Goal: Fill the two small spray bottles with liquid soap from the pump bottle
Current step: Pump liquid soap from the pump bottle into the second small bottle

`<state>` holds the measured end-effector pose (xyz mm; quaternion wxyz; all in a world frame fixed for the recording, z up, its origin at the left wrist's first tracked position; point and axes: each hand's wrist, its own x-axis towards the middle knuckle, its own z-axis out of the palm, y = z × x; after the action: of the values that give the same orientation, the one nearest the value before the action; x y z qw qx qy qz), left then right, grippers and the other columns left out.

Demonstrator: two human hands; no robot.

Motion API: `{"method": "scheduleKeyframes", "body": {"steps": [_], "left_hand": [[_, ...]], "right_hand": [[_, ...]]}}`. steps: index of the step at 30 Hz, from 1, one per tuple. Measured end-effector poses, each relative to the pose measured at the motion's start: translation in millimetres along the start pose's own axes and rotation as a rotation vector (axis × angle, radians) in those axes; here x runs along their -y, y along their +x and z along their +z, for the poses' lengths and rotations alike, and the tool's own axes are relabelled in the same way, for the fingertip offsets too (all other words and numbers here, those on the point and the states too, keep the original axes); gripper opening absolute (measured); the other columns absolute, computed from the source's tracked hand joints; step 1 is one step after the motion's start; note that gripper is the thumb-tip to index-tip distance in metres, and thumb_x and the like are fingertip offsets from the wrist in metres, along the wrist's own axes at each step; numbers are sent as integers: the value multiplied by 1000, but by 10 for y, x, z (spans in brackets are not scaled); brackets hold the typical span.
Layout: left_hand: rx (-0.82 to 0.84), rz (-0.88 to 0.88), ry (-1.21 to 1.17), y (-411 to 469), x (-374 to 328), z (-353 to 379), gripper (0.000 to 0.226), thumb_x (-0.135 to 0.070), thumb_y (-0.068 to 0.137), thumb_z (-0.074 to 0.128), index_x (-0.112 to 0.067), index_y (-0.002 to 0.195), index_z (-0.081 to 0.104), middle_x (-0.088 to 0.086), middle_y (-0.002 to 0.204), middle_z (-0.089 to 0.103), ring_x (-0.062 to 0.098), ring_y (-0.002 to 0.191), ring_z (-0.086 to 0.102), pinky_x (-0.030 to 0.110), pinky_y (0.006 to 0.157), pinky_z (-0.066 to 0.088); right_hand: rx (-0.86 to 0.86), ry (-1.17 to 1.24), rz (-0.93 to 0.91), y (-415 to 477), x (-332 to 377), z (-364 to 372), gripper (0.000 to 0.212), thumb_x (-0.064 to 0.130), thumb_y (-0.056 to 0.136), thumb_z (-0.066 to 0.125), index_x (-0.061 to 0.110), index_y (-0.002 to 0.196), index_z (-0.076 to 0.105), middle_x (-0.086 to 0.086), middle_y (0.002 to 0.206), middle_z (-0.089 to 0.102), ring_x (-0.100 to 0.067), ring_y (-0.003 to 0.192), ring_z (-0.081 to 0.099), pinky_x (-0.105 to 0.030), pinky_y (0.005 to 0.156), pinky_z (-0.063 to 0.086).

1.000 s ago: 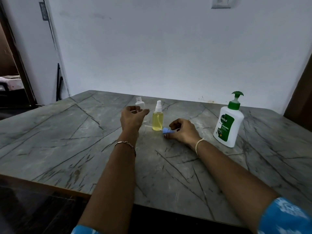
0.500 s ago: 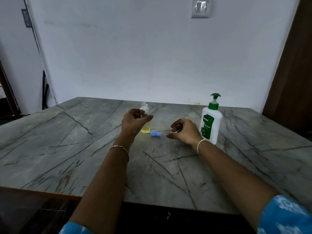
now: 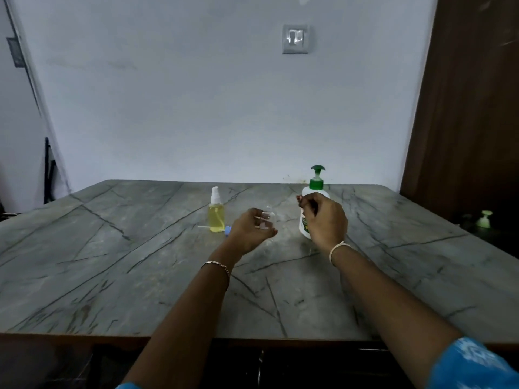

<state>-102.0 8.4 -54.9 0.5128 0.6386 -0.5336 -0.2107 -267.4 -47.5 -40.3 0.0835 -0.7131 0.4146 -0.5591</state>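
Observation:
A small clear spray bottle (image 3: 267,219) without its cap is gripped in my left hand (image 3: 248,233), just above the table's middle. Its blue spray cap (image 3: 228,231) lies on the table left of that hand, with the thin tube pointing left. A second small spray bottle (image 3: 216,217), holding yellow liquid and wearing a white sprayer, stands upright further left. The white pump bottle (image 3: 316,182) with a green pump stands to the right. My right hand (image 3: 324,220) is raised in front of its body, fingers loosely curled, with nothing seen in them.
The grey veined table (image 3: 112,262) runs wide on both sides, and its wooden front edge is close to me. A white wall with a switch (image 3: 295,39) rises behind it. A dark wooden panel (image 3: 463,108) and a small green object (image 3: 485,219) are at the right.
My left hand has carried the clear bottle to the right, away from the yellow bottle. My right hand has lifted off the table to in front of the pump bottle. The camera tilted up.

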Motion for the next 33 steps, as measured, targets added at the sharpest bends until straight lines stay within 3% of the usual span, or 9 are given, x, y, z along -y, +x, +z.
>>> {"method": "scheduleKeyframes", "body": {"steps": [4, 7, 12, 14, 17, 21, 26, 29, 33], "left_hand": [[34, -6, 22, 27, -20, 160, 40, -19, 63, 82, -20, 93, 56, -4, 86, 67, 21, 93, 67, 44, 94, 51], [18, -9, 45, 58, -40, 228, 37, -15, 71, 81, -16, 99, 57, -2, 91, 66, 21, 96, 65, 42, 95, 51], [4, -13, 105, 113, -15, 278, 36, -20, 73, 80, -18, 100, 56, -4, 88, 65, 17, 92, 65, 39, 92, 52], [34, -7, 132, 133, -2, 286, 37, -22, 73, 80, -20, 100, 55, -7, 87, 65, 18, 95, 66, 39, 92, 52], [53, 6, 123, 178, 13, 287, 39, -22, 74, 80, -19, 104, 55, -5, 91, 66, 19, 96, 66, 41, 91, 53], [121, 16, 141, 252, 24, 270, 46, -15, 76, 75, -20, 114, 48, 5, 109, 66, 22, 100, 65, 44, 90, 54], [153, 37, 156, 306, 60, 274, 48, -19, 78, 75, -19, 117, 47, 3, 110, 67, 17, 100, 64, 34, 88, 55], [148, 29, 125, 344, 117, 262, 58, -33, 71, 81, -21, 118, 49, 1, 106, 68, 17, 99, 66, 40, 91, 54], [140, 38, 111, 366, 213, 247, 56, -34, 70, 82, -22, 116, 52, 0, 111, 67, 16, 101, 65, 41, 93, 53]], "right_hand": [[-83, -31, 25, 46, -159, -78, 27, 36, 95, 52, 14, 86, 64, -7, 84, 69, -26, 77, 62, -28, 59, 37], [-122, -39, -2, 60, -259, -84, 23, 31, 94, 54, 12, 84, 62, -6, 81, 66, -26, 75, 60, -29, 58, 38], [-191, -57, -116, 91, -322, -48, 10, 20, 89, 61, 12, 95, 63, -6, 95, 62, -27, 93, 54, -38, 71, 48], [-187, -15, -98, 109, -339, -18, 26, 25, 85, 66, 13, 107, 60, -7, 107, 59, -28, 102, 52, -42, 82, 48], [-94, 151, 4, 155, -362, 42, 63, 32, 75, 76, 21, 128, 44, -3, 124, 50, -22, 115, 46, -36, 95, 39], [113, 463, 279, 237, -397, 178, 94, 20, 67, 84, 37, 139, 26, -1, 137, 43, -19, 123, 45, -38, 104, 37], [105, 635, 439, 300, -434, 307, 64, 7, 67, 84, 18, 123, 54, 1, 105, 66, -17, 94, 63, -34, 86, 53], [82, 750, 492, 350, -430, 291, 58, 4, 68, 83, 15, 119, 59, 0, 101, 68, -9, 85, 64, -18, 66, 50], [175, 817, 532, 411, -459, 286, 49, 5, 69, 82, 20, 111, 62, 4, 92, 70, -13, 83, 66, -23, 63, 50]]}}
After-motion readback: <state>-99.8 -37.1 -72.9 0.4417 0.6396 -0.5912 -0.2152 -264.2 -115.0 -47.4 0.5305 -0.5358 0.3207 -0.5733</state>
